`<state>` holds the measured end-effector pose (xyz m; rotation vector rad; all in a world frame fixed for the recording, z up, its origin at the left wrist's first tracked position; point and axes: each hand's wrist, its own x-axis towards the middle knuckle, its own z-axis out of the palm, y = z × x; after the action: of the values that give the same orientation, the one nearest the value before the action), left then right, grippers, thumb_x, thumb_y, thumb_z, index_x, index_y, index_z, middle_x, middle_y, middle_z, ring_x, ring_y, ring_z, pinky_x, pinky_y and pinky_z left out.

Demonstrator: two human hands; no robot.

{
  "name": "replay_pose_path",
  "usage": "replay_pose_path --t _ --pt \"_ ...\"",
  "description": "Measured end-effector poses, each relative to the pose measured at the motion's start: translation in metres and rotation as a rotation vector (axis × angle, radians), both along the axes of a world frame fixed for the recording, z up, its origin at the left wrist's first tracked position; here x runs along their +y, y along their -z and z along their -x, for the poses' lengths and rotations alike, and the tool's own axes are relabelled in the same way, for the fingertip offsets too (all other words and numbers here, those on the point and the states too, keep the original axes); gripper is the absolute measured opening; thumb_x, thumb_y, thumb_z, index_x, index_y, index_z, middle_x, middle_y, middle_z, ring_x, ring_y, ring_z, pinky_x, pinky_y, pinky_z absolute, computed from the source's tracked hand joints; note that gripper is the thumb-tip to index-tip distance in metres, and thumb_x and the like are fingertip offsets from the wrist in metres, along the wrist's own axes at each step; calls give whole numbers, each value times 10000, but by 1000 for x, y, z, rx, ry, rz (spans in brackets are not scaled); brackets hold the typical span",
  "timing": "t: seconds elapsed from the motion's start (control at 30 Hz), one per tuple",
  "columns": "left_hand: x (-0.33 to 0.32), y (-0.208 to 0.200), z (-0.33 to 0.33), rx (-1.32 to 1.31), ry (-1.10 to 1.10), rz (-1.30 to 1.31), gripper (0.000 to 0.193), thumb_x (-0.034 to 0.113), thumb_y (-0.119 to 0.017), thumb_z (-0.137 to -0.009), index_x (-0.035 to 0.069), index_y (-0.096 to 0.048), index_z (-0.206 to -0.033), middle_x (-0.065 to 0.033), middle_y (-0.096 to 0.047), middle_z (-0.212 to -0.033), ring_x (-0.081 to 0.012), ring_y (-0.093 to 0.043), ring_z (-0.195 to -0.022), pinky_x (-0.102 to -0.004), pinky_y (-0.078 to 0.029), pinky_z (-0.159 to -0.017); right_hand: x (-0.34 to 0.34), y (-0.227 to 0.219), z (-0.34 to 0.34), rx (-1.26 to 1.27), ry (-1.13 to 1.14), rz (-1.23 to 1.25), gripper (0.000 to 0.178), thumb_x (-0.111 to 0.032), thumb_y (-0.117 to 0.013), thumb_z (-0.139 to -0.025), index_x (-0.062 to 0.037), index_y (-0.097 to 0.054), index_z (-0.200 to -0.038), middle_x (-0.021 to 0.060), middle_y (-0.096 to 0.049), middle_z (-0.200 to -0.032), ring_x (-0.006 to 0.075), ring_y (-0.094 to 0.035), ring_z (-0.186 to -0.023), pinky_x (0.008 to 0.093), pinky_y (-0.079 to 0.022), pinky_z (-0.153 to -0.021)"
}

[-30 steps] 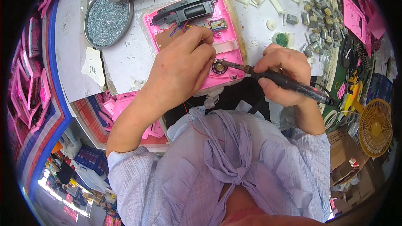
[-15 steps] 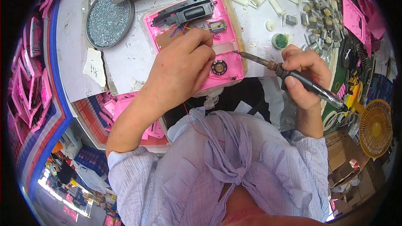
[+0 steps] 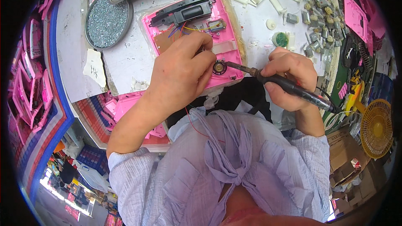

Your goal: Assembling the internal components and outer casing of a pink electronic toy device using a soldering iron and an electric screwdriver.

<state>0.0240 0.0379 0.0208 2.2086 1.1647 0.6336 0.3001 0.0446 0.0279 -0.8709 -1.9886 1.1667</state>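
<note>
Right hand (image 3: 295,67) pinching soldering iron (image 3: 314,98), tip at rim of my round speaker (image 3: 218,68) inside pink housing (image 3: 222,8). Left hand (image 3: 180,67) bunched beside speaker; can't tell what it pinches. Best: steady, brief contact, sparing plastic.

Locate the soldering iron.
Head view, right of centre: the soldering iron is in the right hand, its tip beside the round speaker in the pink case.

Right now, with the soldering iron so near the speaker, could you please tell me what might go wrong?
The soldering iron in the right hand has its tip by the round speaker, close to the left hand; a slip might burn its fingers. The tip could also mark the pink casing beneath.
</note>
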Motion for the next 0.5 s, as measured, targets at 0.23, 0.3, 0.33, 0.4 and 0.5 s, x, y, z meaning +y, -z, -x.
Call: replay_pose_path --t 0.23,0.3,0.33,0.4,0.5 --pt "1 -4 0 -30 -13 53 216 -34 -765 -716 33 -687 -906 -96 -595 -994 -238 -658 -832 -347 -536 -707 1 0 1 31 24 -21 225 -115 -726 -743 19 -657 -910 87 -583 -679 233 -482 -595 360 -388 -575" --pt "2 -4 0 -34 -15 56 218 -33 -766 -710 31 -689 -904 -94 -593 -987 -232 -659 -831 -340 -535 -698 1 0 0 56 35 -28 228 -115 -726 -743 19 -656 -913 87 -579 -675 231 -483 -597 358 -385 -573" --pt "2 -4 -1 -24 -7 41 215 -30 -767 -712 31 -691 -904 -94 -595 -988 -233 -660 -830 -339 -536 -696 1 -1 -2 60 33 -27 230 -115 -726 -742 19 -655 -915 86 -577 -673 230 -483 -597 356 -384 -572" --pt "2 -3 -2 -2 10 10 208 -26 -768 -716 31 -693 -902 -94 -600 -988 -237 -661 -829 -338 -538 -690 1 -3 -2 44 28 -13 230 -114 -727 -739 18 -656 -913 85 -573 -667 229 -481 -594 354 -383 -572" --pt "2 -2 -5 45 23 -74 205 -18 -770 -712 32 -696 -896 -90 -613 -986 -244 -664 -829 -342 -547 -690 0 -3 0 18 24 -4 229 -91 -734 -707 -2 -679 -911 57 -556 -642 213 -487 -573 338 -387 -555"
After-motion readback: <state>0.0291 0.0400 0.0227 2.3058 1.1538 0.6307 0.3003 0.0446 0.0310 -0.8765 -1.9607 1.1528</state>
